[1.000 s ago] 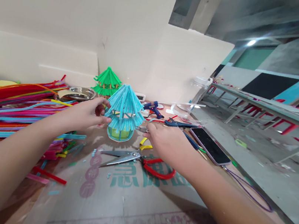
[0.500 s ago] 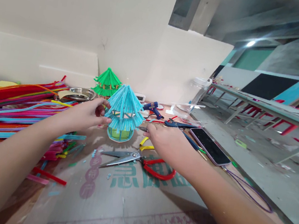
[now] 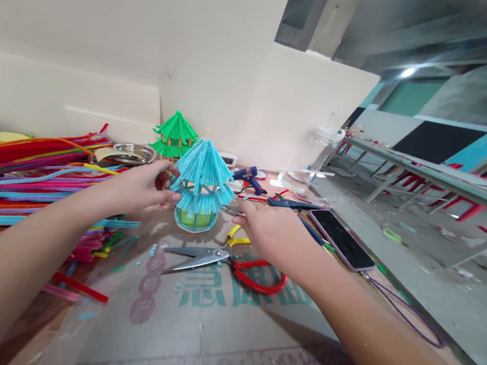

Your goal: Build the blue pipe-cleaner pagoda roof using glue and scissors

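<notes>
A light-blue pipe-cleaner pavilion [image 3: 205,168] with two tiered roofs and a greenish base stands upright on the printed plastic sheet. My left hand [image 3: 151,186] curves round its left side, thumb and fingertips at the roof edges. On the other side, my right hand [image 3: 260,224] is closed on a small metal-tipped tool [image 3: 231,210]; its tip points at the lower roof, and my fingers hide the rest. Just in front lie open scissors [image 3: 205,257] with a red handle loop and a yellow one. Behind the blue model is a green pavilion [image 3: 174,134].
Many-coloured pipe cleaners [image 3: 31,193] are heaped at left, beside a metal bowl [image 3: 131,153]. A blue glue gun [image 3: 251,179], blue-handled pliers [image 3: 290,203], a phone [image 3: 342,240] and a clear plastic jug [image 3: 316,154] are at right. A white board [image 3: 223,70] rises behind.
The metal tip in my right hand has turned slightly beside the lower roof. My left hand and the blue pavilion stay in place.
</notes>
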`<state>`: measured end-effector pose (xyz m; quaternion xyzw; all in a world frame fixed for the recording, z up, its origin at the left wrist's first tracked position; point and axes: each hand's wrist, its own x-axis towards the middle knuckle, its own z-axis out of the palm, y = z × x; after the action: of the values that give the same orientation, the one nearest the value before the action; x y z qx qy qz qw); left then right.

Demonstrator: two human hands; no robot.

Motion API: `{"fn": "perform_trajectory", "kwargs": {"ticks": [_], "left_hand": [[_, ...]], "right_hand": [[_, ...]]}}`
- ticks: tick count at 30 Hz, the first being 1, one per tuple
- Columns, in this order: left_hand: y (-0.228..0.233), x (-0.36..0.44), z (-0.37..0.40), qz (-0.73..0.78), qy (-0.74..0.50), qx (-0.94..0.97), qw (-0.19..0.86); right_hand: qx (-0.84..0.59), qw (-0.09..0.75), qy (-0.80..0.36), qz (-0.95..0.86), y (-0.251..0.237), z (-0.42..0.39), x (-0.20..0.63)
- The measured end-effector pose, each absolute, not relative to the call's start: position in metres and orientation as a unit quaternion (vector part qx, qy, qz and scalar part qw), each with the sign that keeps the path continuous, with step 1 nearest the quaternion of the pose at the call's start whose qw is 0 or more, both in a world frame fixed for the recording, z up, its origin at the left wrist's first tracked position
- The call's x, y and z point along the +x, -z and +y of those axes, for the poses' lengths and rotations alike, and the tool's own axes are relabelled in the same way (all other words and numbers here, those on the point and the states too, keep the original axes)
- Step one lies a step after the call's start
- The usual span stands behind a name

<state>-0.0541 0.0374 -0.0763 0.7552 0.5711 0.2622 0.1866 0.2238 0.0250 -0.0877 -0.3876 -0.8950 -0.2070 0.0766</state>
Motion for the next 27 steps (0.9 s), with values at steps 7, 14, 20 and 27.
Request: {"fn": "perform_trajectory", "kwargs": {"ticks": [7, 14, 20, 27], "left_hand": [[0.076, -0.053, 0.037, 0.567, -0.271, 0.752, 0.197], [0.079, -0.058, 0.039, 0.565, -0.268, 0.759, 0.182], [0.09, -0.069, 0.047, 0.576, -0.251, 0.768, 0.122], [0.103, -0.079, 0.063, 0.577, -0.284, 0.763, 0.059]], "right_hand": [[-0.391, 0.08, 0.201, -0.894, 0.089, 0.027, 0.225], [-0.395, 0.108, 0.179, -0.894, 0.088, 0.025, 0.222], [-0.476, 0.169, 0.127, -0.854, 0.075, 0.035, 0.228], [-0.531, 0.066, 0.034, -0.844, 0.097, 0.077, 0.258]]}}
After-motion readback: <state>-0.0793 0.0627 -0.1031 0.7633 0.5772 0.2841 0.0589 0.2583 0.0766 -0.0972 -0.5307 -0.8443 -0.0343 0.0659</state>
